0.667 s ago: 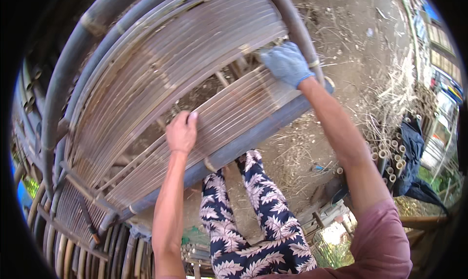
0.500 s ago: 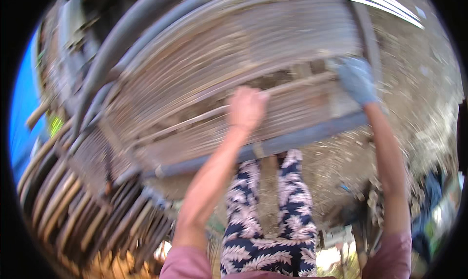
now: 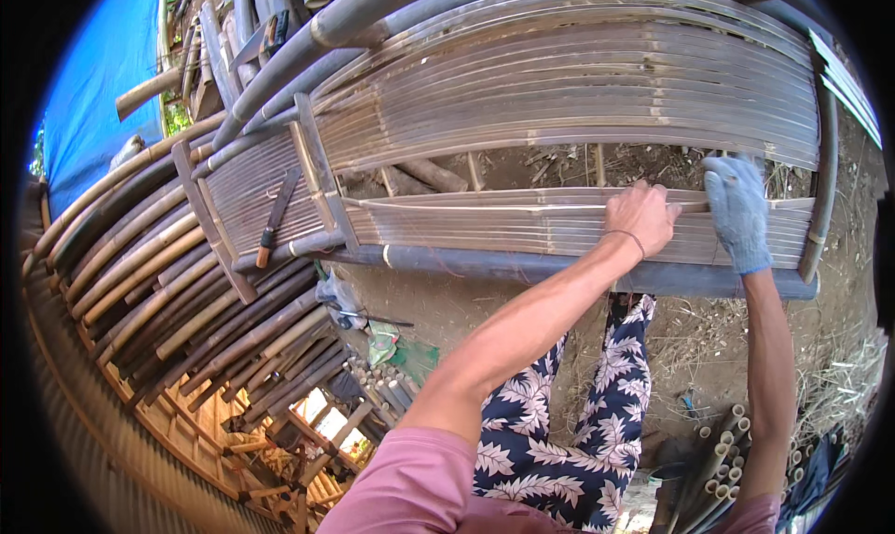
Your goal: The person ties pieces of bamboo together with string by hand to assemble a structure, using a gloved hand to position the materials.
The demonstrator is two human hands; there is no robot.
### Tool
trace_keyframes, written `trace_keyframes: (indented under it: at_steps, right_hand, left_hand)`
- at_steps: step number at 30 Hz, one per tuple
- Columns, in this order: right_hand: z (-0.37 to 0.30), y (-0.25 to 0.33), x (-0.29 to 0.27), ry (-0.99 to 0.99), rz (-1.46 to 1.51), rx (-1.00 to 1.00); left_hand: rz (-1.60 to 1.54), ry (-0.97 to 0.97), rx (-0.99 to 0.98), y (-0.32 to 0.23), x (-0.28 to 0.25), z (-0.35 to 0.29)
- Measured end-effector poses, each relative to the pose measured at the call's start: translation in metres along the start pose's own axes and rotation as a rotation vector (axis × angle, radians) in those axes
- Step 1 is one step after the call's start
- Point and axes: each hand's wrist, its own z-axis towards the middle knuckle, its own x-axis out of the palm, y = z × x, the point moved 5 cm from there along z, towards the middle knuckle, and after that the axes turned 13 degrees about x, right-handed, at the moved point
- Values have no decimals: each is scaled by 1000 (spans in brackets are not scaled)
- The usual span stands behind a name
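Observation:
A long bamboo frame with thin split slats (image 3: 559,86) lies across the view in front of me. Between its wide far band and narrow near band runs an open gap. My left hand (image 3: 643,219), bare with a cord at the wrist, is closed round a loose bamboo slat (image 3: 688,208) along the near band's far edge. In a grey work glove, my right hand (image 3: 738,212) is closed over the same slat nearer its right end; the glove hides what lies beneath. A thick dark bamboo pole (image 3: 531,267) forms the frame's near edge.
A knife with a wooden handle (image 3: 277,217) rests on the frame's left end. Many bamboo poles (image 3: 177,282) are stacked at the left, below a blue tarp (image 3: 103,96). A saw (image 3: 264,40) lies at upper left. Cut bamboo tubes (image 3: 722,464) stand at lower right.
The slat, which slanted across the gap, now lies along the near band. My left hand has moved rightward along it, close to my right hand. The view has shifted and sharpened.

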Motion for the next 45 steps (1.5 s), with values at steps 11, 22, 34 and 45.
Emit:
trace_keyframes:
  at_steps: [11, 22, 34, 45]
  right_hand:
    - [-22, -118, 29, -199, -333, 233]
    - [-49, -109, -25, -412, -83, 244]
    - [-166, -20, -117, -10, 355, 286]
    - [2, -77, -32, -79, -417, 137]
  left_hand:
    - [92, -69, 295, 48, 39, 43]
    - [59, 72, 132, 31, 41, 52]
    - [161, -252, 325, -68, 68, 60]
    - [49, 184, 125, -11, 71, 127]
